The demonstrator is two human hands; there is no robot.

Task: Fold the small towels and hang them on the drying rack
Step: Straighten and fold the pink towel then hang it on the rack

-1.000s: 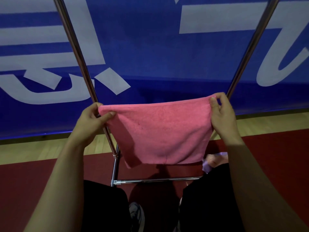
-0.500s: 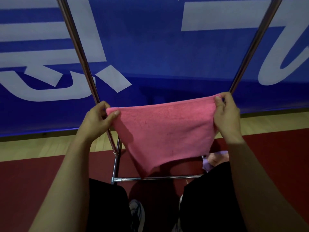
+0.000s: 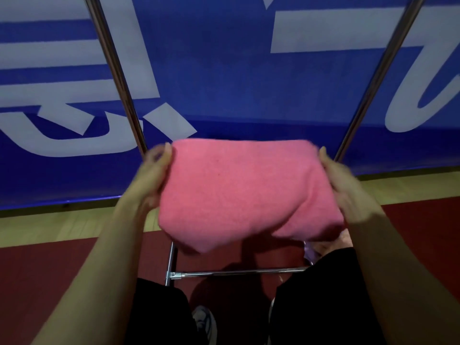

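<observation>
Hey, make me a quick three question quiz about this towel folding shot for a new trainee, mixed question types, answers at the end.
1. True or false: the pink towel already hangs on a bar of the drying rack.
2. Which holds the towel? A) left hand only B) right hand only C) both hands
3. Fill in: the rack's low crossbar lies over the ___ floor mat.

Key: 1 false, it is held in the air; 2 C, one hand at each side edge; 3 red.
</observation>
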